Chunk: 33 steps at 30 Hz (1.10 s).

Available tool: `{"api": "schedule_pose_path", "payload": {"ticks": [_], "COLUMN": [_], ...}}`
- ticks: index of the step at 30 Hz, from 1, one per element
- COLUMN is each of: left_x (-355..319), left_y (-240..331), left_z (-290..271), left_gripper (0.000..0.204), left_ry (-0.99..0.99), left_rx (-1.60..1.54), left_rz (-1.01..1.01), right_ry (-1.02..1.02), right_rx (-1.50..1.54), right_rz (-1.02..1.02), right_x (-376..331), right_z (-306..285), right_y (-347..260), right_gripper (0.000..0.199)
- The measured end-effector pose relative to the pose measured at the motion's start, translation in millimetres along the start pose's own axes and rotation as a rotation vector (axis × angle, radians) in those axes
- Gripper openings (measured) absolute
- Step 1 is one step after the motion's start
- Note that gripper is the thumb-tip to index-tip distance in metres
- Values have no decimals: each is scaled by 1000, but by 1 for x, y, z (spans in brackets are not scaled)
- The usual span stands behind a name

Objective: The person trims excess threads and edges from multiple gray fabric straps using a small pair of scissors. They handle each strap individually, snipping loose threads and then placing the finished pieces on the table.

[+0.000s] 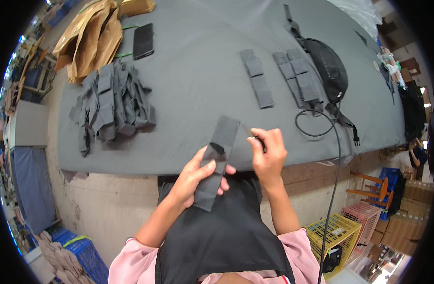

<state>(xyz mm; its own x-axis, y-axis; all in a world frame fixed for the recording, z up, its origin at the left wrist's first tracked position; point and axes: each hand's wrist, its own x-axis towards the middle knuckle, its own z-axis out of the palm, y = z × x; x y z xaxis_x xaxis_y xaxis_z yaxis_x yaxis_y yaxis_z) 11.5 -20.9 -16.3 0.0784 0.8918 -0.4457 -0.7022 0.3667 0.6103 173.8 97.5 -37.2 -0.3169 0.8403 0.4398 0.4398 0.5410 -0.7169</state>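
Surface: long work table under a grey felt-like cloth (198, 71), concrete floor below, stacked plastic crates off to the right.
Left hand (195, 179): wrapped round the lower half of a long dark grey fabric strip (218, 158), thumb on top, strip tilted up and away so its face is easy to get at.
Right hand (268, 154): pinched shut on a small thin tool (253, 133), maybe a snipper or a pen, too small to tell; tip sits just beside the strip's upper edge.
Left pile: messy heap of matching grey fabric pieces (112, 106), near the table's left end.
Right rows: same kind of pieces laid flat in neat overlapping lines (257, 78), well apart from the heap, so probably sorted.
Extras: black mesh waist bag (329, 66), black cable (316, 124) looping off the edge, dark phone (143, 41), crumpled brown paper (91, 38).
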Motion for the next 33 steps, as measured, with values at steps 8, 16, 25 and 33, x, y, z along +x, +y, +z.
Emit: {"api": "schedule_pose_path", "payload": {"ticks": [8, 16, 25, 33], "left_x": [29, 38, 40, 40], "left_y": [22, 32, 29, 29], "left_z": [-27, -23, -30, -26], "left_gripper": [34, 28, 26, 25], "left_ry": [164, 207, 207, 224], "left_rx": [-85, -134, -268, -268], "left_rz": [206, 186, 163, 160], "right_ry": [-384, -390, -401, -387], "right_rx": [299, 180, 104, 66], "right_rz": [172, -16, -183, -228], "right_x": [-40, -50, -50, -45], "right_z": [-19, -5, 4, 6], "right_y": [-43, -40, -47, -58], "right_gripper": [23, 25, 25, 23]}}
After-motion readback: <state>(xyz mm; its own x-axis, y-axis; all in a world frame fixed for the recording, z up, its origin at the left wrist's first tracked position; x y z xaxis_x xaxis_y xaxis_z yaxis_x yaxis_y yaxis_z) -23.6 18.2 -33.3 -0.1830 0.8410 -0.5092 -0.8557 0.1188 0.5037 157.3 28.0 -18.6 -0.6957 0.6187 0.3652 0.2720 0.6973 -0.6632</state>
